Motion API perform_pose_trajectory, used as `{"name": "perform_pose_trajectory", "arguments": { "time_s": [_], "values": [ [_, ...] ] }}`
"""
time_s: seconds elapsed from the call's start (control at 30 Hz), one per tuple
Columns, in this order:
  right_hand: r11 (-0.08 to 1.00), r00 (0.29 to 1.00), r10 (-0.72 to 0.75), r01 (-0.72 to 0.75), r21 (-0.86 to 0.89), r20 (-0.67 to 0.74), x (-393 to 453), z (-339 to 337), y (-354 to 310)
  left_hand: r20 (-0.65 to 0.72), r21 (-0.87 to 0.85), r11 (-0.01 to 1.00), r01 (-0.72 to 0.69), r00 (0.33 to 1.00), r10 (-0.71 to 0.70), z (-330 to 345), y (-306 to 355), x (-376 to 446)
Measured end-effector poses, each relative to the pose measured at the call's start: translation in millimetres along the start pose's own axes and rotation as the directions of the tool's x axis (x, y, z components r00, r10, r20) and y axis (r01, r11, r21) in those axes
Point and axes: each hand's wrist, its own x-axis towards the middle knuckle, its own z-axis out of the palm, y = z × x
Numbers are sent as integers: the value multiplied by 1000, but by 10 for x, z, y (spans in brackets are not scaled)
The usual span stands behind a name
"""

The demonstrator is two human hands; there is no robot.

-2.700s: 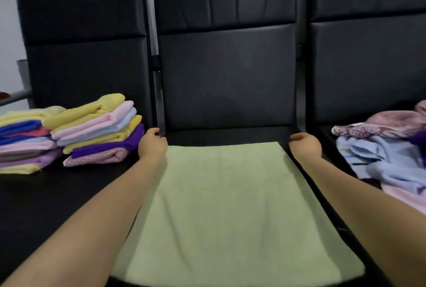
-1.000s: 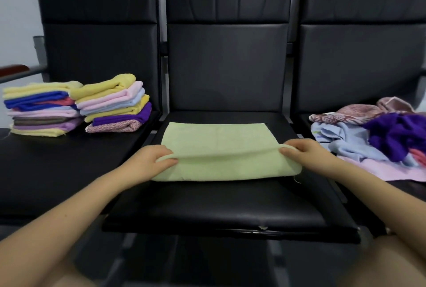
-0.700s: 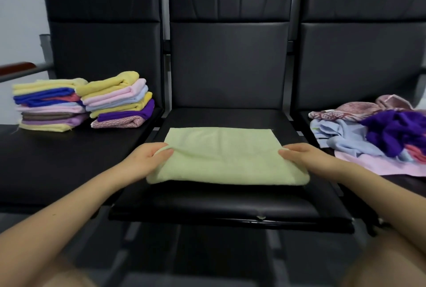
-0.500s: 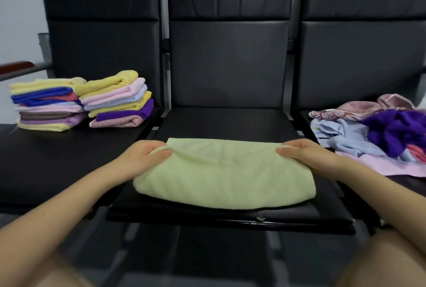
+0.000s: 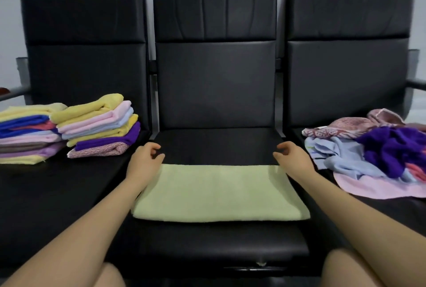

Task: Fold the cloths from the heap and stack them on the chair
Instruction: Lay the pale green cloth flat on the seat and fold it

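A pale green cloth (image 5: 219,192) lies folded flat on the middle black chair's seat (image 5: 216,143). My left hand (image 5: 144,161) hovers at the cloth's far left corner, fingers loosely curled and holding nothing. My right hand (image 5: 292,160) hovers at the far right corner the same way. On the left chair (image 5: 57,194) stand two stacks of folded cloths: a taller one (image 5: 25,132) at the far left and a second stack (image 5: 101,125) beside it. The heap of unfolded cloths (image 5: 368,150) lies on the right chair, with purple, light blue, pink and patterned pieces.
Three black padded chairs stand side by side against a pale wall. A metal armrest (image 5: 13,93) sticks out at the far left and another armrest (image 5: 415,83) at the far right. My knees show at the bottom edge.
The green cloth was folded over toward me and laid flat on the seat. Both hands have let go of its far edge and lifted off it.
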Motion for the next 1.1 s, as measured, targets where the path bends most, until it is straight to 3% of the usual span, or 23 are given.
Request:
{"name": "perform_pose_trajectory", "arguments": {
  "time_s": [0.13, 0.23, 0.37, 0.43, 0.57, 0.63, 0.73, 0.87, 1.0, 1.1],
  "values": [
    [990, 997, 42, -32, -134, 71, 19, 2, 80, 41, 68, 993, 92, 995, -95, 84, -182, 56],
    [972, 991, 47, -17, -235, 122, -45, -63, 89, 61, 104, 992, 72, 995, -78, 63, -199, 21],
    [899, 947, 187, -58, -434, 260, -215, -199, 11, 147, 151, 987, 58, 986, -81, -30, -175, -117],
    [901, 928, 203, -53, -431, 311, -316, -226, -19, 179, 203, 978, 41, 981, -78, -76, -186, -187],
    [972, 911, 135, -45, -231, 389, -453, -174, -60, 204, 231, 973, 26, 976, -74, -132, -195, -261],
    [993, 915, 120, -111, -46, 385, -487, -173, -131, 217, 217, 976, 36, 972, -84, -141, -187, -273],
    [929, 915, 196, -288, 233, 352, -497, -163, -290, 202, 142, 985, 102, 971, -130, -133, -155, -265],
    [807, 877, 266, -430, 404, 401, -516, -25, -607, 112, 66, 984, 169, 978, -175, -163, -142, -231],
    [774, 866, 127, -392, 498, 484, -615, 229, -982, 14, 19, 993, 114, 993, -114, -202, -66, -269],
    [678, 787, -52, -424, 600, 615, -718, 405, -1242, 37, -114, 989, 97, 995, -93, -192, 66, -342]
  ]
}}
